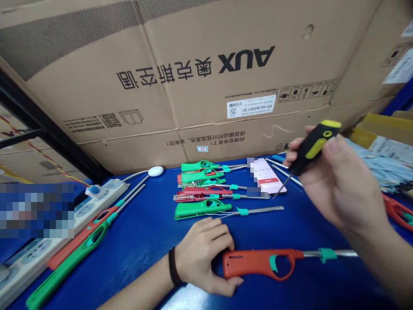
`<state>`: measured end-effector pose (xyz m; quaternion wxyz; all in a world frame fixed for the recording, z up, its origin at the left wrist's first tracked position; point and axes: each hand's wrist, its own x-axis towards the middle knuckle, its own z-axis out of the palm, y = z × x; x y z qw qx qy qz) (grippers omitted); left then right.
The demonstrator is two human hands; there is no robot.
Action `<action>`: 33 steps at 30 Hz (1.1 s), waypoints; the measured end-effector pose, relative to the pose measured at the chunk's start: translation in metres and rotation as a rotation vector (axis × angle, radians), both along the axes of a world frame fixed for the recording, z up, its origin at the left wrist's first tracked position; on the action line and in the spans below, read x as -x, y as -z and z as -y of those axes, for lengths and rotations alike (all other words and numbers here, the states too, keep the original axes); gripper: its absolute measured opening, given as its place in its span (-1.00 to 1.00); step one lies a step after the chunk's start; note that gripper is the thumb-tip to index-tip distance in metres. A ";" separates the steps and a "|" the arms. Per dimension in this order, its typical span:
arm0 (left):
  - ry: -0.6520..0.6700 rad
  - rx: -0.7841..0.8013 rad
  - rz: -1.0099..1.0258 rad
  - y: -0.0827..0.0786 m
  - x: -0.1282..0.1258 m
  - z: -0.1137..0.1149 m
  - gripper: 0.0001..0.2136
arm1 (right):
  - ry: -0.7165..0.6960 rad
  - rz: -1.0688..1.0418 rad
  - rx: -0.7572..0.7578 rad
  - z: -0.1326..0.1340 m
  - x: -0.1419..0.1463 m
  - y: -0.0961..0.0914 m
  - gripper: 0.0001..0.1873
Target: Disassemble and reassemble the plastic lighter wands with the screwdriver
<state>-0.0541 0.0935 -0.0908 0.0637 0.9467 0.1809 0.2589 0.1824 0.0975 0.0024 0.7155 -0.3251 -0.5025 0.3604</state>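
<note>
A: What is the right hand doing?

B: It grips a black-and-yellow screwdriver at the right of the frame, fingers wrapped round the handle. The thin shaft points down and left, crossing in view the lower edge of the phone.

A: And the left hand?

B: Lower centre, curled about the butt end of a red lighter, thumb at the handle's lower edge, fingers above. I can't tell whether it clasps the handle or merely rests against it.

A: Where is that lighter exactly?

B: Flat on the blue table, lower centre, its metal tube running right until the right forearm hides it.

A: Anything around them?

B: A row of green and red lighters mid-frame, a white power strip at left, and a large cardboard box across the top.
</note>
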 end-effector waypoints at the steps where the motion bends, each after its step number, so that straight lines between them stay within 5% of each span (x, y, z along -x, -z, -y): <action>1: 0.021 -0.046 0.020 0.001 0.001 0.000 -0.67 | 0.101 0.098 -0.023 0.001 -0.005 0.001 -0.85; 5: 0.080 -0.245 0.124 0.000 0.012 -0.002 -0.54 | 0.587 0.756 0.014 0.013 -0.033 0.010 -0.66; 7: 0.024 -0.281 0.172 -0.004 0.024 -0.009 -0.50 | 0.680 0.999 0.138 0.022 -0.050 0.015 -0.61; 12: -0.369 -0.185 0.315 -0.018 0.067 -0.043 -0.51 | 0.474 1.266 0.321 0.050 -0.081 0.039 -0.76; 16: -0.625 -0.126 0.391 -0.020 0.093 -0.067 -0.55 | 0.300 1.364 0.104 0.074 -0.073 0.069 -0.76; 20: -0.676 -0.089 0.396 -0.017 0.100 -0.074 -0.55 | 0.232 1.492 -0.122 0.087 -0.043 0.086 -0.51; 25: -0.504 -0.136 0.362 -0.016 0.075 -0.049 -0.67 | 0.116 1.483 -0.112 0.088 -0.018 0.095 -0.53; 28: -0.237 -0.143 0.267 -0.011 0.046 -0.023 -0.71 | 0.085 1.427 -0.035 0.087 -0.005 0.101 -0.60; 33: 0.178 -0.191 0.018 -0.002 0.016 0.008 -0.49 | 0.120 1.362 -0.088 0.092 0.029 0.105 -0.69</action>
